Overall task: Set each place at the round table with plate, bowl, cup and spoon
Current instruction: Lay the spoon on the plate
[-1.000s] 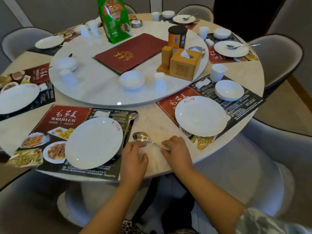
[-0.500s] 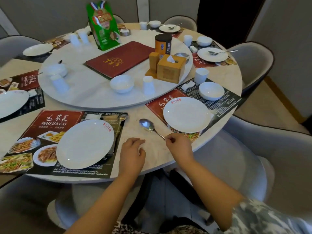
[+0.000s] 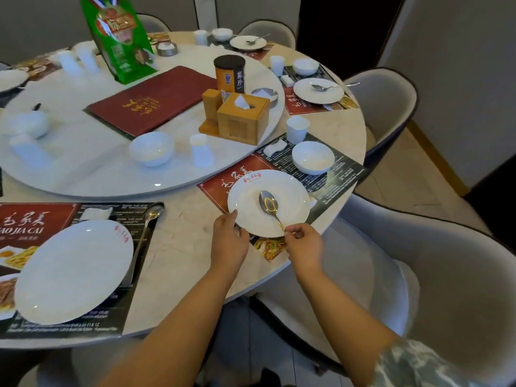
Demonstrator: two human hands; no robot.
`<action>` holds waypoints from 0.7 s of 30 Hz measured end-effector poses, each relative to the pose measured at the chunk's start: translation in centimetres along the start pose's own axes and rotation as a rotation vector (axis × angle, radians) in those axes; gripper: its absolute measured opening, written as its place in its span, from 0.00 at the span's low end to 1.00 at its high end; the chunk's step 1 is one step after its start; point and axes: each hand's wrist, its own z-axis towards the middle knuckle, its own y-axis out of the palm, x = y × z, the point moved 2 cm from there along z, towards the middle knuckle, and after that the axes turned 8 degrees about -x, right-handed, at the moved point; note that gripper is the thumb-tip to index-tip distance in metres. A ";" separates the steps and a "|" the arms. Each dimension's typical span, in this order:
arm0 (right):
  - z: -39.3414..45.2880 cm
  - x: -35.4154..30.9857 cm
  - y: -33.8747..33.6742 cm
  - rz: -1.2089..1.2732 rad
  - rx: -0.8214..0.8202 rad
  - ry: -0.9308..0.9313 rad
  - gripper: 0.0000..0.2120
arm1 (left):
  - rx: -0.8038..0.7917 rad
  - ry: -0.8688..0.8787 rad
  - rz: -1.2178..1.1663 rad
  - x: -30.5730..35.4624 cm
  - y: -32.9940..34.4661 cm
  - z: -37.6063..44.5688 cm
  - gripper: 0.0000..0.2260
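The right hand [image 3: 303, 245] pinches the end of a spoon's [image 3: 269, 205] handle between thumb and fingertips, and the spoon's bowl lies face-up on the middle of a white plate [image 3: 290, 196] — the handle slanting back over the plate's near rim toward the table's [image 3: 178, 247] near edge. The left hand [image 3: 229, 241] grips that plate's near-left rim, thumb on top and the other fingers curled under the edge. The plate sits on a red-and-black placemat [image 3: 329, 185] at the table's near-right edge; on the mat's far half stand a white bowl [image 3: 312, 157] and, beyond it, a white cup [image 3: 298, 129], both apart from the plate, with a small white rest [image 3: 275, 148] to the bowl's left. At the near-left edge a second placemat [image 3: 69, 328] carries another plate [image 3: 75, 270], a second spoon [image 3: 145, 230] lying just beside its right rim. On the raised turntable [image 3: 83, 174] in the centre — near its rim — sit a loose bowl [image 3: 152, 148], an upturned cup [image 3: 201, 150], a wooden tissue box [image 3: 243, 117] and a red menu folder [image 3: 150, 100].
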 end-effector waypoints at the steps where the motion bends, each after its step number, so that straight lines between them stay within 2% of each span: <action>1: 0.2 0.1 0.0 0.009 -0.007 0.001 0.11 | 0.010 -0.005 -0.001 -0.1 0.1 0.1 0.21; 7: 0.2 0.4 0.1 0.020 -0.056 0.022 0.09 | 0.008 0.000 -0.016 0.1 -0.3 -0.5 0.20; 10: -0.5 0.2 -0.2 -0.071 -0.069 -0.008 0.07 | 0.000 -0.007 -0.061 -0.1 -0.8 -1.2 0.19; 12: -1.5 0.0 -0.2 -0.208 -0.036 -0.062 0.10 | 0.006 0.013 -0.053 -0.4 -1.3 -1.8 0.18; 15: -3.7 -0.5 0.3 -0.422 0.115 -0.169 0.12 | 0.016 0.048 -0.085 -1.0 -2.6 -2.8 0.16; 17: -5.6 -1.0 1.5 -0.427 0.149 -0.221 0.10 | 0.029 0.081 -0.093 -1.8 -3.8 -3.8 0.14; 21: -9.1 -1.7 5.4 -0.399 0.085 -0.250 0.09 | 0.037 0.143 -0.158 -4.1 -6.8 -5.9 0.16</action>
